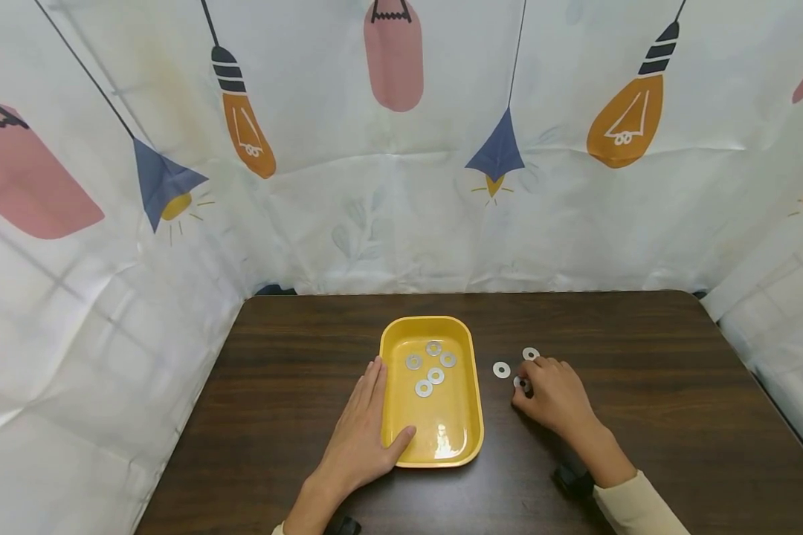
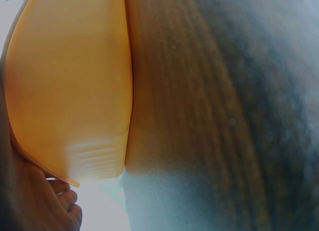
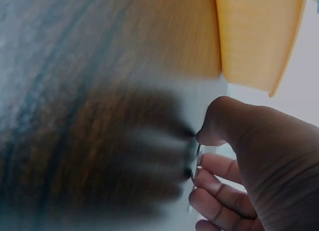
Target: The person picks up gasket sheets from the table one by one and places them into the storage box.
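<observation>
- Left hand [image 1: 360,442]: fingers straight along the tray's [image 1: 435,427] left side, thumb over the rim.
- Right hand [image 1: 555,397]: pinches a washer [image 1: 518,383] at the bench [image 1: 294,364], right of the tray.
- Two loose washers [image 1: 502,370] lie near it.
- Five washers lie in the tray's far part.

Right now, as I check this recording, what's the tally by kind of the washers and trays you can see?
Tray: 1
Washers: 8 (5 in the tray, 2 on the table, 1 pinched by the right hand)
Total: 9
</observation>
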